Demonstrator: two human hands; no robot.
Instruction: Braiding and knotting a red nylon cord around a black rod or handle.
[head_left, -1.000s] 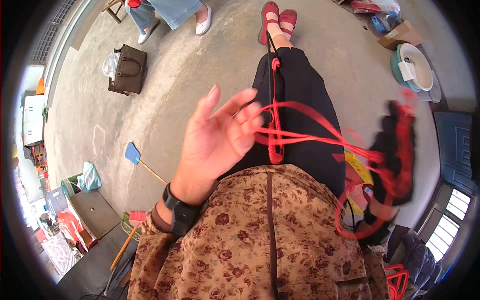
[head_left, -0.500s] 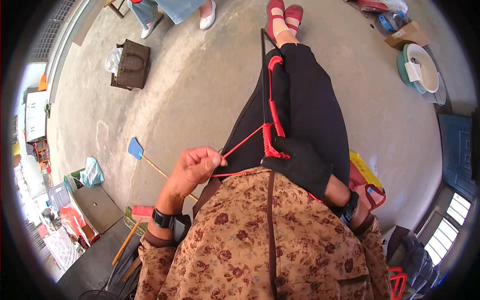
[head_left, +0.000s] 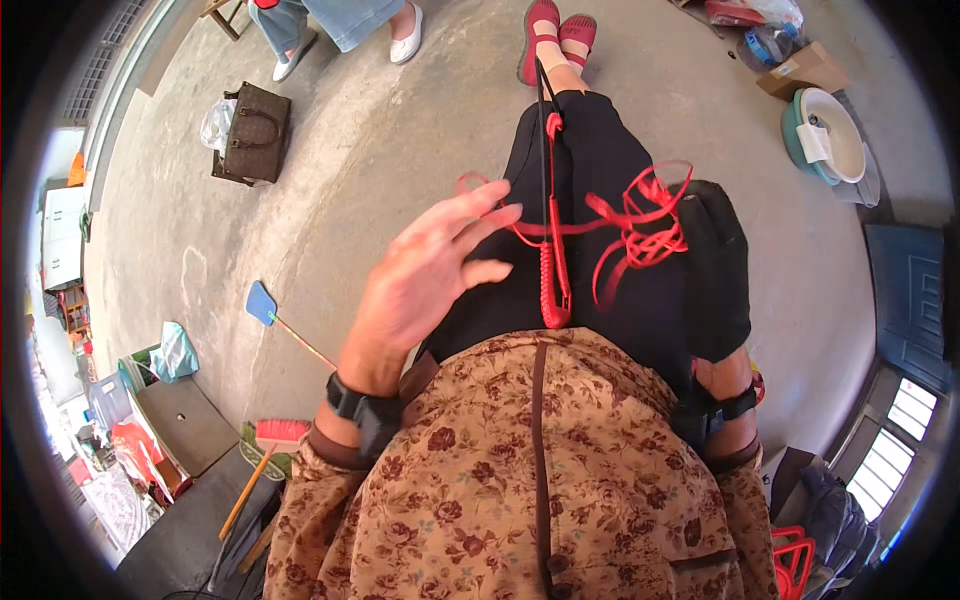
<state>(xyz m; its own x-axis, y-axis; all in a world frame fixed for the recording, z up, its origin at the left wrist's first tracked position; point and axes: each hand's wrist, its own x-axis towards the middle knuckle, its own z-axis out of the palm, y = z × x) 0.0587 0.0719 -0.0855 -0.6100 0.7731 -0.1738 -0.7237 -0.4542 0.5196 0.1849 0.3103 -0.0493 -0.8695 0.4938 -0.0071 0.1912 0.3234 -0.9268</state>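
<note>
A narrow piece wound with glossy red cord is laid along the black-trousered lap, its thin black bar stretched toward the far feet. To its left, the bare left hand is held with its grip parted and nothing clasped. At right, a loose red cord tangle is held in the closed grip of the black-gloved right hand.

No wording can be read — the blue label on the plastic bottle, just beside the cardboard box, is too small to make out, and the pale mark on the box itself is no clearer.
</note>
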